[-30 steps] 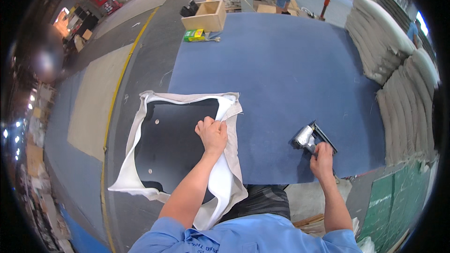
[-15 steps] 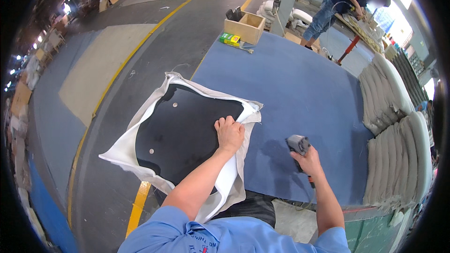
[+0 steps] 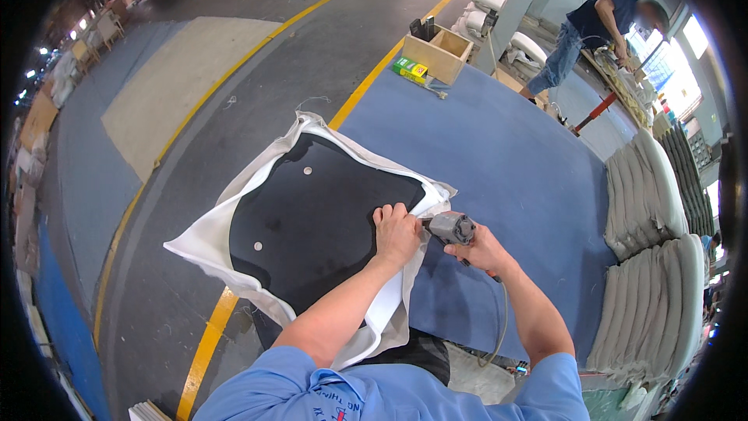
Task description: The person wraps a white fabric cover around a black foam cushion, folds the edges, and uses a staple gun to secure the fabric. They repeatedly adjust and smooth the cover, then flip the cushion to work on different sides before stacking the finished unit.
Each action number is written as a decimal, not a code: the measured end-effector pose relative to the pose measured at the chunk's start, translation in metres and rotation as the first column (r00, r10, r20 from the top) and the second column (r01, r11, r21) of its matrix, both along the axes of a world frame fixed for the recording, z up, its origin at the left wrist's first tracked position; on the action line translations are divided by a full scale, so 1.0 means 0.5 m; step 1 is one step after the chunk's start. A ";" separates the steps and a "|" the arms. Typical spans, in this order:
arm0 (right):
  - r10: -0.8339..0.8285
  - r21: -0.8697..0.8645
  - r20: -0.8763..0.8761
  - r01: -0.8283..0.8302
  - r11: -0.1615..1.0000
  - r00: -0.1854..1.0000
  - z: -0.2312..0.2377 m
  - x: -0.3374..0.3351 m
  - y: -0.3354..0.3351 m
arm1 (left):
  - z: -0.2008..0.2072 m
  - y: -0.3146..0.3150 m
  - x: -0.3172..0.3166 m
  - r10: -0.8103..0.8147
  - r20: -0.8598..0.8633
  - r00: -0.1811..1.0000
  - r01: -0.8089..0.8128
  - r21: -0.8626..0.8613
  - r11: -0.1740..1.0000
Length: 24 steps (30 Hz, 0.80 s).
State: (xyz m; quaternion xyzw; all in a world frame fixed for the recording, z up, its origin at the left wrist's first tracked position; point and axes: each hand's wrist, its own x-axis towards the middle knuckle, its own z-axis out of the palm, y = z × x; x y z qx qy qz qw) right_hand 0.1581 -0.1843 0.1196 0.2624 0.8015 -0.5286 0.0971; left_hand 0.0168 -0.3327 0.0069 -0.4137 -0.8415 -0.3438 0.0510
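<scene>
A black seat board point(image 3: 312, 226) lies tilted over the near left corner of the blue-topped table point(image 3: 522, 164). White padding point(image 3: 386, 304) and a beige fabric cover point(image 3: 410, 277) ring the board, their edges turned up. My left hand point(image 3: 397, 238) presses on the board's right edge, its fingers curled over the folded cover. Gripped in my right hand point(image 3: 481, 249) is a grey staple gun point(image 3: 453, 228) with a thin hose point(image 3: 505, 320). Its nose is at the cover's edge, right beside my left hand; the exact contact point is hidden.
Beige padded cushions point(image 3: 643, 195) stand in stacks along the table's right side. At the far edge sit a wooden box point(image 3: 448, 54) and a small green and yellow carton point(image 3: 411, 69). Another person point(image 3: 600, 27) bends over a bench at the far right.
My right hand has brought the staple gun left and up from over the bare tabletop to the cover's edge. My left hand stays on the same edge. The view has shifted slightly.
</scene>
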 end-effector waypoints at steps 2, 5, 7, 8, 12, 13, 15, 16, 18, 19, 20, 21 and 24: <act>-0.012 -0.026 -0.004 0.012 1.000 1.000 -0.004 -0.005 0.000 | 0.000 -0.001 -0.001 -0.008 0.000 1.000 0.008 0.009 1.000; 0.024 0.012 -0.030 -0.024 1.000 0.999 -0.014 -0.009 0.009 | 0.002 0.002 0.000 -0.010 0.000 1.000 0.010 0.011 1.000; 0.061 0.046 -0.040 -0.059 0.997 0.997 -0.024 -0.010 0.015 | 0.002 0.003 0.000 -0.006 -0.005 1.000 0.006 0.014 1.000; 0.079 0.054 -0.041 -0.077 0.996 0.996 -0.027 -0.015 0.017 | 0.000 0.003 -0.002 0.001 -0.012 1.000 0.000 0.016 1.000; 0.174 0.100 -0.051 -0.168 0.981 0.983 -0.038 -0.032 0.023 | -0.002 0.001 -0.002 0.011 -0.013 1.000 -0.011 0.015 1.000; 0.170 0.098 -0.043 -0.165 0.981 0.985 -0.039 -0.032 0.026 | -0.002 0.002 0.000 0.009 -0.006 1.000 -0.009 0.024 1.000; 0.168 0.085 -0.025 -0.166 0.982 0.985 -0.034 -0.037 0.022 | 0.001 -0.001 0.002 0.011 0.008 1.000 -0.012 0.033 0.999; 0.184 0.106 -0.011 -0.182 0.978 0.983 -0.030 -0.040 0.023 | 0.003 -0.001 0.003 0.007 0.017 1.000 -0.008 0.026 1.000; 0.211 0.148 0.016 -0.211 0.966 0.977 -0.019 -0.044 0.019 | 0.006 -0.005 0.003 -0.006 0.058 0.998 0.005 0.024 1.000; 0.218 0.149 0.027 -0.220 0.964 0.976 -0.016 -0.046 0.014 | 0.007 -0.009 0.003 -0.014 0.078 0.997 0.013 0.023 1.000; 0.222 0.157 0.037 -0.225 0.962 0.974 -0.010 -0.048 0.013 | 0.010 -0.008 0.004 -0.010 0.084 0.996 0.009 0.005 1.000; 0.224 0.165 0.048 -0.229 0.959 0.973 -0.005 -0.048 0.011 | 0.010 -0.010 0.003 -0.002 0.080 0.997 0.001 0.010 1.000; 0.258 0.251 0.057 -0.264 0.931 0.964 0.002 -0.045 0.007 | 0.015 -0.009 0.007 0.009 0.063 0.998 -0.011 0.021 1.000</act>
